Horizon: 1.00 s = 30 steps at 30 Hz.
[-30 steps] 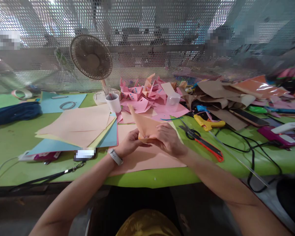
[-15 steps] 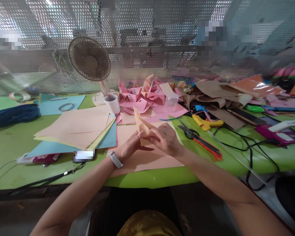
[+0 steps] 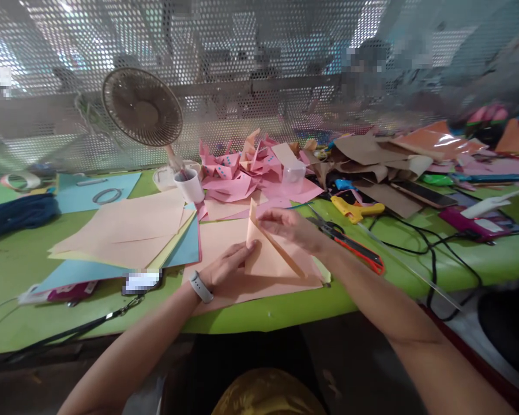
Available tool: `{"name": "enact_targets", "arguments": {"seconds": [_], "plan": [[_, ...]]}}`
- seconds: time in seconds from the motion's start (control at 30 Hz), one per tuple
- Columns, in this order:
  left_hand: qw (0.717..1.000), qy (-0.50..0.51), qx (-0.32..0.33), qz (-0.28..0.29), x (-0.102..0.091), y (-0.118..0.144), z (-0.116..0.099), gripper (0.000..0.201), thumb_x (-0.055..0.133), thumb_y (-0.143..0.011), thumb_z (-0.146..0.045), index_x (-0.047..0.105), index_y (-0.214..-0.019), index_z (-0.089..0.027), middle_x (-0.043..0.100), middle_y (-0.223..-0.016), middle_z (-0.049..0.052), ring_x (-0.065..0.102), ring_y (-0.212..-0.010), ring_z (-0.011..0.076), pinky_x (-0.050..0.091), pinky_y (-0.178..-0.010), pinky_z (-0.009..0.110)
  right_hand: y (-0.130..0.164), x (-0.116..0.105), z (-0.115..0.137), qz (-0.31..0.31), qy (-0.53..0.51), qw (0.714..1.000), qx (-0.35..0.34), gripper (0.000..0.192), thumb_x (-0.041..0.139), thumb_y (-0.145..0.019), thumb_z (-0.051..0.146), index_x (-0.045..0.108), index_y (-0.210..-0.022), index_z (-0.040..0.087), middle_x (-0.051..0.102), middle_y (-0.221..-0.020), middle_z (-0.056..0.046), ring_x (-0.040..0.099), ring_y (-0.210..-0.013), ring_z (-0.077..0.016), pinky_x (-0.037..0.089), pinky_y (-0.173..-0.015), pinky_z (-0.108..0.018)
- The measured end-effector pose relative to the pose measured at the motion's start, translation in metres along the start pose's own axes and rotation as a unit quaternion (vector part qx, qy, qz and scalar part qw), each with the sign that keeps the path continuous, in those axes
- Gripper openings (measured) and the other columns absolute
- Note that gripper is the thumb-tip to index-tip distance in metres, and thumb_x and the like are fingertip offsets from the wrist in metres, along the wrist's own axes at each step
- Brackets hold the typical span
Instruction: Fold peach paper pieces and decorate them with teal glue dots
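Note:
A folded peach paper [image 3: 270, 257] with a pointed top stands over larger peach sheets [image 3: 225, 294] in front of me. My left hand [image 3: 228, 264], with a pale watch on its wrist, pinches the folded paper at its left edge, thumb on the near face. At the upper right of the fold is my right hand [image 3: 292, 227], its fingers curved and apart beside the slanted edge. Whether the right fingertips touch the paper is hard to tell. Right of that hand lie black-handled scissors [image 3: 324, 223] and an orange-and-black cutter knife [image 3: 363, 255].
Peach, yellow and blue sheets [image 3: 125, 227] are stacked at left, near a white cup [image 3: 189, 187] and a fan [image 3: 142, 108]. Folded pink paper pieces [image 3: 225, 164] pile up at the back. A yellow glue gun [image 3: 355, 208] and black cables [image 3: 432, 242] lie at right.
The folded paper has turned, so its broad triangular face now shows. My right hand has loosened and moved up along its right side, while my left hand keeps its pinch.

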<state>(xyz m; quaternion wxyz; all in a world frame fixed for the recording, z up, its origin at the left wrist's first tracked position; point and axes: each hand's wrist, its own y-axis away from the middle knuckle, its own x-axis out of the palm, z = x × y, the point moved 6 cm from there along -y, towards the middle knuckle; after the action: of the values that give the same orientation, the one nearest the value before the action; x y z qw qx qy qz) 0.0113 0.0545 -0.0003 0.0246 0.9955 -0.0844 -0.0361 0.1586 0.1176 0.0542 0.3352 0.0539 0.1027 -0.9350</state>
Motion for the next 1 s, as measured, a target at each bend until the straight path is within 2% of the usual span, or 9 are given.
{"name": "enact_targets", "arguments": {"seconds": [0.07, 0.17, 0.23, 0.3, 0.4, 0.53, 0.7, 0.83, 1.0], "plan": [[0.999, -0.027, -0.017, -0.001, 0.001, 0.000, 0.001, 0.050, 0.065, -0.078, -0.066, 0.073, -0.085, -0.017, 0.066, -0.079, 0.005, 0.055, -0.070, 0.0183, 0.046, -0.062, 0.028, 0.002, 0.011, -0.002, 0.020, -0.010, 1.000, 0.016, 0.040, 0.075, -0.074, 0.056, 0.065, -0.082, 0.018, 0.065, -0.080, -0.003, 0.058, -0.074, -0.0165, 0.047, -0.068, -0.030], [0.998, -0.052, -0.042, 0.008, 0.006, 0.000, -0.001, 0.056, 0.062, -0.077, -0.071, 0.068, -0.073, -0.016, 0.060, -0.068, 0.003, 0.048, -0.062, 0.0158, 0.040, -0.056, 0.028, 0.004, 0.018, -0.005, 0.002, 0.009, 1.000, 0.017, 0.044, 0.073, -0.074, 0.060, 0.057, -0.065, 0.020, 0.056, -0.065, 0.000, 0.049, -0.065, -0.0145, 0.040, -0.059, -0.028], [0.997, -0.044, -0.054, 0.032, 0.011, 0.000, -0.004, 0.056, 0.061, -0.078, -0.071, 0.066, -0.072, -0.015, 0.058, -0.066, 0.002, 0.047, -0.060, 0.0144, 0.036, -0.053, 0.026, 0.004, 0.016, -0.009, -0.021, 0.021, 0.999, 0.021, 0.050, 0.072, -0.073, 0.062, 0.049, -0.059, 0.020, 0.046, -0.059, 0.002, 0.041, -0.059, -0.0120, 0.033, -0.054, -0.027], [0.997, -0.014, -0.055, 0.045, 0.014, -0.001, -0.006, 0.052, 0.066, -0.078, -0.066, 0.068, -0.080, -0.015, 0.061, -0.070, 0.002, 0.050, -0.061, 0.0141, 0.037, -0.055, 0.025, 0.001, 0.012, -0.013, -0.041, 0.021, 0.999, 0.019, 0.054, 0.073, -0.072, 0.062, 0.042, -0.056, 0.020, 0.036, -0.058, 0.005, 0.033, -0.056, -0.0096, 0.026, -0.052, -0.027], [0.999, 0.011, -0.032, 0.028, 0.010, -0.003, -0.006, 0.046, 0.072, -0.076, -0.059, 0.068, -0.084, -0.014, 0.062, -0.072, 0.002, 0.052, -0.063, 0.0131, 0.038, -0.057, 0.024, -0.002, 0.006, -0.015, -0.058, 0.010, 0.998, 0.007, 0.057, 0.073, -0.071, 0.062, 0.037, -0.056, 0.020, 0.030, -0.059, 0.006, 0.028, -0.056, -0.0081, 0.021, -0.052, -0.026], [1.000, -0.015, -0.023, 0.004, 0.003, -0.007, -0.001, 0.045, 0.073, -0.076, -0.059, 0.066, -0.071, -0.014, 0.056, -0.062, 0.000, 0.045, -0.056, 0.0100, 0.031, -0.051, 0.022, -0.004, 0.005, -0.016, -0.060, -0.005, 0.998, 0.014, 0.056, 0.072, -0.070, 0.063, 0.038, -0.057, 0.020, 0.031, -0.059, 0.006, 0.028, -0.056, -0.0079, 0.022, -0.052, -0.026], [1.000, -0.004, -0.019, -0.003, 0.003, -0.011, 0.002, 0.045, 0.075, -0.074, -0.057, 0.064, -0.068, -0.014, 0.050, -0.058, -0.002, 0.037, -0.053, 0.0072, 0.024, -0.048, 0.021, -0.004, 0.007, -0.017, -0.056, -0.013, 0.998, 0.008, 0.053, 0.073, -0.069, 0.061, 0.042, -0.059, 0.019, 0.034, -0.060, 0.006, 0.030, -0.057, -0.0079, 0.023, -0.053, -0.026], [1.000, 0.001, -0.022, -0.008, 0.002, -0.013, 0.003, 0.046, 0.078, -0.071, -0.057, 0.062, -0.063, -0.014, 0.046, -0.055, -0.003, 0.035, -0.052, 0.0065, 0.024, -0.048, 0.020, -0.005, 0.007, -0.019, -0.055, -0.008, 0.998, 0.015, 0.050, 0.072, -0.069, 0.060, 0.044, -0.061, 0.019, 0.036, -0.061, 0.006, 0.033, -0.058, -0.0086, 0.025, -0.053, -0.025], [0.999, 0.012, -0.039, -0.010, 0.001, -0.015, 0.006, 0.046, 0.080, -0.068, -0.056, 0.064, -0.064, -0.014, 0.049, -0.054, -0.003, 0.037, -0.051, 0.0063, 0.025, -0.049, 0.020, -0.005, 0.007, -0.018, -0.049, -0.003, 0.999, 0.011, 0.048, 0.072, -0.071, 0.058, 0.047, -0.061, 0.018, 0.038, -0.061, 0.006, 0.035, -0.058, -0.0087, 0.026, -0.054, -0.025]]}}
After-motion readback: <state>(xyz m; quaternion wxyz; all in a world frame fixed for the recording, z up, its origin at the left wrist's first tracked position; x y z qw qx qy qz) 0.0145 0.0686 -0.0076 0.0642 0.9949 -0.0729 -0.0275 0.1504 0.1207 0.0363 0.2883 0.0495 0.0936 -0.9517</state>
